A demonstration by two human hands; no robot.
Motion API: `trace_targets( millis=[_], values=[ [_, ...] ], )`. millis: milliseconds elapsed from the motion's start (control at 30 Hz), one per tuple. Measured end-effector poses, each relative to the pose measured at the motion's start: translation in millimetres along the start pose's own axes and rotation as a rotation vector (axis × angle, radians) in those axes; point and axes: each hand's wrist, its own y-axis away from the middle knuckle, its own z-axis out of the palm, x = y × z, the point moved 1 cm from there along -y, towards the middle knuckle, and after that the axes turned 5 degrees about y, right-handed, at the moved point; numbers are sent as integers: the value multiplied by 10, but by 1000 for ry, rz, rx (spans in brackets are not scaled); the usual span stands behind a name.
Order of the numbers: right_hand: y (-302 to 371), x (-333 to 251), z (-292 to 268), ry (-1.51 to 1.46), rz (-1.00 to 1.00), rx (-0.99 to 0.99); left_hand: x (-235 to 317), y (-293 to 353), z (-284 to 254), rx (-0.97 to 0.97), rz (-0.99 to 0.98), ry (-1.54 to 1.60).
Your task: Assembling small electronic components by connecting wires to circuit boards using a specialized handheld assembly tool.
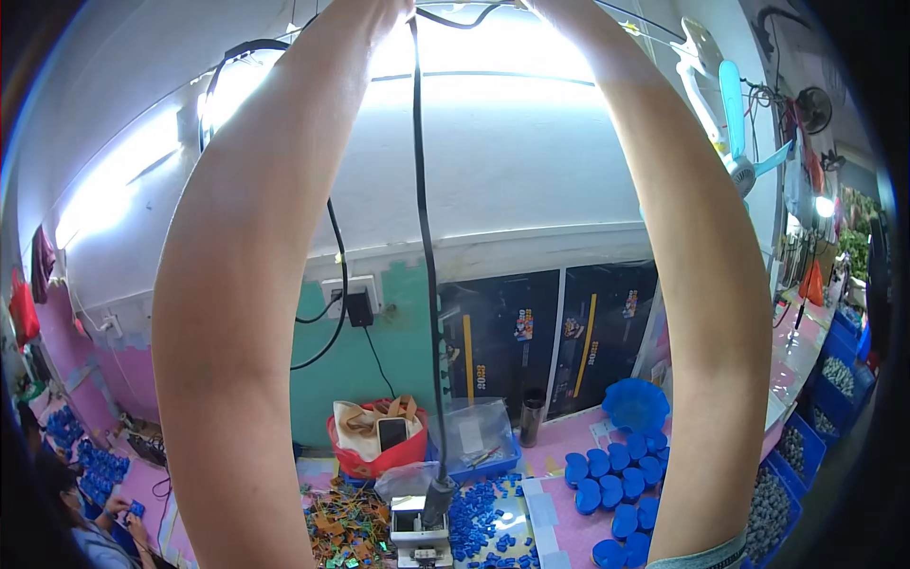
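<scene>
Stretching high overhead, the person's two bare arms span the view from its lower edge to its upper edge, bowing outward at mid-length and drawing in toward each other at the top. The left forearm [237,313] leans inward to a wrist near the upper middle, where only the base of the left hand [391,9] shows; the right forearm [706,322] slants in from the other side, a grey-green cuff [706,552] round it at the lower edge, and the right hand [550,6] is likewise cut off by the frame. Fingers of both lie out of sight, so one cannot tell whether they are clenched, released or grasping anything. A black cable [425,218] hangs from beside the left hand down the middle of the view, between the arms, to a dark cylindrical fitting [438,501] at a small pale machine [420,536] on the bench. Another dark cable [463,26] sags between the two hands, in front of a glaring lamp [483,52]; contact is unclear. Beside the machine lie a heap of orange and green bits [346,522] to the left and small blue parts [483,517] to the right, with a red basket [379,463] behind.
</scene>
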Motion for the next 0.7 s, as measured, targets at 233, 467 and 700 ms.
trace_targets(
  millis=[233,467,700],
  values=[
    [-52,-545,517,35,-195,-94,500,1393,-146,716,596,-1124],
    [-41,-623,643,-182,-142,-172,513,1382,478,164,140,-574],
    [-221,-540,492,31,-145,-92,1091,1212,541,111,-122,-14]
  ],
)
